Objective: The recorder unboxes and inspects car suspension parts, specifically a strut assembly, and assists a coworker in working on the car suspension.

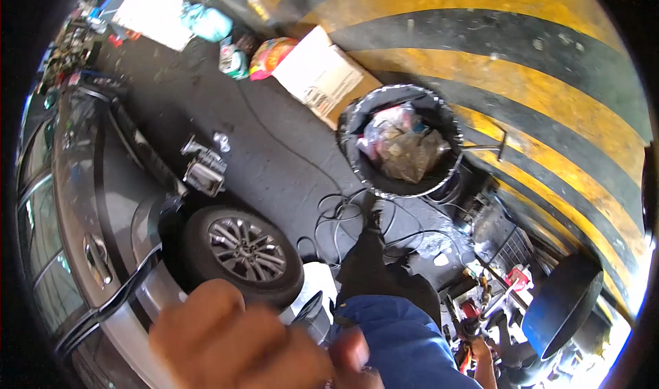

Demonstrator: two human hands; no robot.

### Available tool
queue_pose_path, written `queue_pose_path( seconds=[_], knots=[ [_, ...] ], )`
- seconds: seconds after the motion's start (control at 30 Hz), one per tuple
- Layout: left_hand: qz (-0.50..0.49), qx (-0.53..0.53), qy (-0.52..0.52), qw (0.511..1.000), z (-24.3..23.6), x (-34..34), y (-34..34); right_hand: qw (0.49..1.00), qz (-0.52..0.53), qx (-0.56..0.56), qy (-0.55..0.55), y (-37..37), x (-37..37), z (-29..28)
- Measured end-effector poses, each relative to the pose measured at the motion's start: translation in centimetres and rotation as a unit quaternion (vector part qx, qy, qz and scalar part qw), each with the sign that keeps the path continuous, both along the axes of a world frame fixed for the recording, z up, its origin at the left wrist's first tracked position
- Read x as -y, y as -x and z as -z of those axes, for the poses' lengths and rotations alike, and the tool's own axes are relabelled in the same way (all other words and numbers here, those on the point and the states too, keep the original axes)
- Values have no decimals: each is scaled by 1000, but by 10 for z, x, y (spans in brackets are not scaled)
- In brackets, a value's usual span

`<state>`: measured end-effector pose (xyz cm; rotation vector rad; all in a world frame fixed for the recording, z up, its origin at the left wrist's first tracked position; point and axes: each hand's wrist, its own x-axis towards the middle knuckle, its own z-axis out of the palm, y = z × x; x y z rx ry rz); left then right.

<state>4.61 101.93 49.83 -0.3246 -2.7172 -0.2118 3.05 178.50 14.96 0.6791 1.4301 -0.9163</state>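
Observation:
My left hand [254,341] is large and motion-blurred at the lower middle, close to the camera, with curled fingers; anything in it is hidden. My right hand [480,351] is at the lower right, closed around an orange-and-black handled tool [469,353] among a jumble of tools [473,300] and red items. A grey car [110,245], with its wheel [247,249] on show, stands left of me. A dark blue round container [559,306] is beside the tools. My blue top and dark-trousered leg show below the camera.
A bin [349,138] holding plastic bags stands ahead against a yellow-and-black striped wall [522,73], beside cardboard [309,70] and colored bags. Looped hoses [322,217] lie on the dark floor near my foot. A metal part [204,174] lies by the car.

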Motion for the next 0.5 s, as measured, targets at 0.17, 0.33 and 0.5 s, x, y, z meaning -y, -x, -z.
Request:
queue_pose_path(
  seconds=[0.17, 0.33, 0.5],
  knots=[
    [-46, 112, -204, 971, 103, 17, 78, 998, -37, -24, 35, 64, 34, 20],
    [-87, 363, -475, 797, 28, 1, 62, 974, -193, 16, 116, 166, 102, 61],
    [-56, 252, -505, 823, -37, -45, 69, 979, -163, 6, 121, 154, 45, 65]
  ],
)
